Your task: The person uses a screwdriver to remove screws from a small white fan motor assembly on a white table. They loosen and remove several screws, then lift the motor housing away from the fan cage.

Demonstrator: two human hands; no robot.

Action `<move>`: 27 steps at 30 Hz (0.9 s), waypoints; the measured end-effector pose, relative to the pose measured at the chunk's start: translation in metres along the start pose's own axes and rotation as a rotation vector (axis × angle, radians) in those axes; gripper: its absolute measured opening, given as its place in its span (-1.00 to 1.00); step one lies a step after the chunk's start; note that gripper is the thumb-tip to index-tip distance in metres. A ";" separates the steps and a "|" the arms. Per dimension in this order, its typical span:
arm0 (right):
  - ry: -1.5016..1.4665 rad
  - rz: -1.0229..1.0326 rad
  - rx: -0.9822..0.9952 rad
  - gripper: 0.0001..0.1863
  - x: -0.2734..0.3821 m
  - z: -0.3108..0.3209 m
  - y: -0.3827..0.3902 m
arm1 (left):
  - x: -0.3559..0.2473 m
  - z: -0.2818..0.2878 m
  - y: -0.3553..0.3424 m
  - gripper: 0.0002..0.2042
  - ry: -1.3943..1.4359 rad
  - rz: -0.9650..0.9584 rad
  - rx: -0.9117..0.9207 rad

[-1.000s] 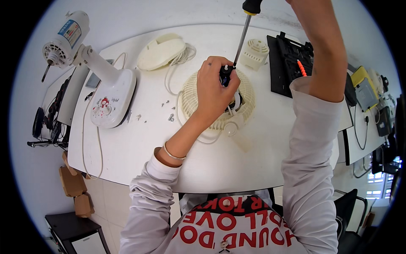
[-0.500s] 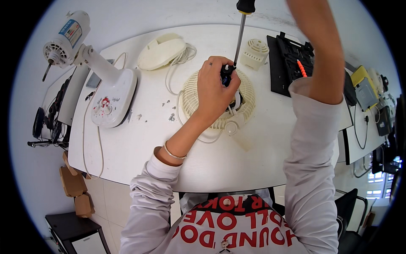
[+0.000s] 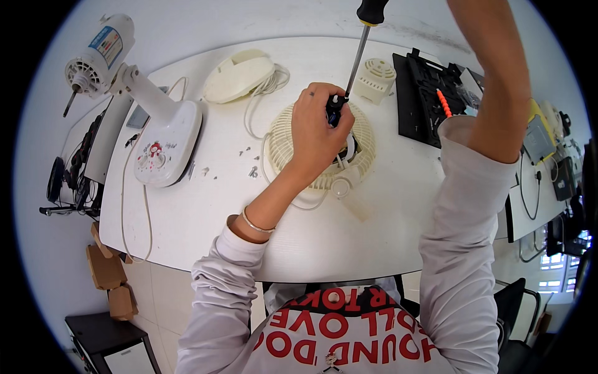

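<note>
My left hand (image 3: 316,128) is closed round a black mechanical part (image 3: 338,104) above a cream fan housing with a slatted grille (image 3: 283,146) lying on the desk. An upright screwdriver (image 3: 357,59), with a black-and-yellow handle and steel shaft, has its tip at the black part, just beside my left fingers. My right forearm (image 3: 495,87) reaches up and out of the top edge, right of the screwdriver; that hand is out of view. A white cord curves round the housing's left side, and several small screws (image 3: 252,172) lie on the desk left of it.
A white fan stand with motor (image 3: 156,112) stands at the left. Behind the housing are a cream cover with coiled cord (image 3: 233,75) and a vented cover (image 3: 377,81). An open black tool case (image 3: 417,93) is at the right. Cardboard boxes (image 3: 109,274) are on the floor, lower left.
My right forearm has shifted to the right, and the screwdriver's handle has swayed left, then back right. My left hand holds the same position.
</note>
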State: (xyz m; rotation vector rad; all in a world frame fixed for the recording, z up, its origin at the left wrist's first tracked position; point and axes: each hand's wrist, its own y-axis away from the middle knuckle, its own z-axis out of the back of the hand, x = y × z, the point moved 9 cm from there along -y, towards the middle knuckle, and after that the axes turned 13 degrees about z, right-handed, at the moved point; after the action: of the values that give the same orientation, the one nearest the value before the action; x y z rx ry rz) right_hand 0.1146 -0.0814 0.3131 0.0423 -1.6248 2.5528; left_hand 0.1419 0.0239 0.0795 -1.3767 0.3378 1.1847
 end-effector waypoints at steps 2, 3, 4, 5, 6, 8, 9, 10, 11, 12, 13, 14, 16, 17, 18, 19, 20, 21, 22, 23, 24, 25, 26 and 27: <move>0.099 -0.060 -0.066 -0.63 0.001 0.008 0.003 | 0.001 0.000 0.001 -0.82 0.023 0.027 0.006; 0.067 -0.150 -0.054 -0.62 -0.004 0.010 0.004 | 0.001 0.000 0.000 -0.82 0.023 0.021 0.001; 0.037 -0.240 -0.043 -0.62 -0.010 0.012 0.006 | 0.000 0.000 0.001 -0.82 0.022 0.015 -0.005; 0.029 -0.084 0.019 -0.63 -0.003 0.013 0.003 | 0.000 0.000 0.000 -0.82 0.017 0.019 -0.004; 0.099 -0.027 0.021 -0.66 -0.003 0.017 0.002 | 0.000 0.000 0.000 -0.82 0.012 0.022 -0.002; 0.245 0.082 0.013 -0.70 -0.002 0.020 0.001 | 0.000 0.000 0.001 -0.82 0.009 0.026 -0.003; 0.244 0.041 -0.005 -0.71 -0.009 0.020 0.003 | 0.000 0.000 0.001 -0.82 0.010 0.025 -0.005; 0.276 0.012 -0.002 -0.69 -0.014 0.018 0.004 | 0.000 0.000 0.001 -0.82 0.011 0.023 -0.007; 0.307 -0.018 0.002 -0.68 -0.017 0.014 0.005 | 0.000 0.000 0.001 -0.82 0.010 0.024 -0.004; 0.338 -0.047 0.007 -0.66 -0.018 0.010 0.005 | 0.000 0.000 0.001 -0.82 0.009 0.024 -0.002; 0.243 0.065 -0.031 -0.63 -0.008 0.006 0.004 | 0.000 0.000 0.001 -0.82 0.009 0.026 0.000; 0.159 -0.031 -0.026 -0.60 -0.009 0.004 0.005 | 0.000 0.000 0.000 -0.82 0.010 0.026 0.000; 0.000 -0.227 -0.035 -0.52 -0.005 0.005 0.008 | 0.000 0.000 0.000 -0.82 0.012 0.027 0.001; -0.148 -0.438 -0.126 -0.51 -0.011 0.008 0.014 | 0.000 0.000 0.000 -0.82 0.009 0.029 0.002; -0.145 -0.428 -0.131 -0.51 -0.008 0.009 0.013 | 0.000 0.000 0.001 -0.82 0.006 0.033 0.003; -0.142 -0.419 -0.137 -0.52 -0.007 0.008 0.014 | 0.001 0.000 0.001 -0.81 0.004 0.037 0.004; 0.012 -0.189 -0.055 -0.54 0.005 0.006 0.007 | 0.001 0.000 0.001 -0.81 0.005 0.033 0.001; 0.118 -0.073 -0.010 -0.57 0.010 0.003 0.006 | 0.000 0.000 0.002 -0.81 0.005 0.030 -0.001; 0.227 0.043 0.022 -0.59 0.015 0.001 0.007 | 0.000 0.000 0.002 -0.81 0.005 0.027 -0.004; 0.292 0.045 0.017 -0.63 0.009 0.002 0.009 | 0.001 -0.001 0.002 -0.81 0.004 0.033 -0.001; 0.333 0.043 0.020 -0.65 0.003 0.003 0.011 | 0.002 -0.001 0.002 -0.81 0.003 0.038 0.003; 0.373 0.041 0.023 -0.68 -0.002 0.004 0.012 | 0.002 -0.002 0.002 -0.81 0.002 0.041 0.007; 0.390 0.036 0.035 -0.69 -0.008 0.003 0.013 | 0.000 -0.001 0.002 -0.82 -0.020 0.018 -0.004; 0.408 0.032 0.047 -0.70 -0.012 0.002 0.015 | -0.002 0.000 0.002 -0.83 -0.040 -0.008 -0.016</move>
State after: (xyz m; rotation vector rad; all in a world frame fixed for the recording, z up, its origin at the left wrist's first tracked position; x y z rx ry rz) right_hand 0.1248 -0.0905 0.2997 -0.4706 -1.4175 2.4131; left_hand 0.1389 0.0223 0.0801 -1.3649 0.2952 1.2092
